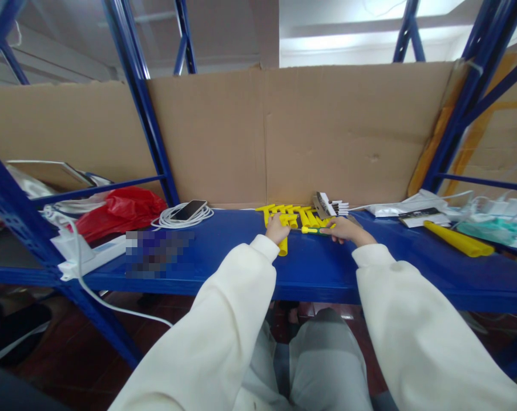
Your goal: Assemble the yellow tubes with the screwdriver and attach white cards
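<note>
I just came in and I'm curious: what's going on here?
Someone in cream sleeves is at a blue metal shelf. Their right hand holds a slim yellow-and-green stick-shaped tool, and their left hand is at a short yellow tube. More small yellow tube-shaped pieces lie just behind the hands.

Left hand (277,229) at yellow pieces (283,248) — right hand (343,230) around yellow-green tool (311,230).

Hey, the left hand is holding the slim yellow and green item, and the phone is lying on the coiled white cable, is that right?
Not quite: in the head view, the right hand is holding the slim yellow and green item, not the left hand. The phone is indeed lying on the coiled white cable.
</note>
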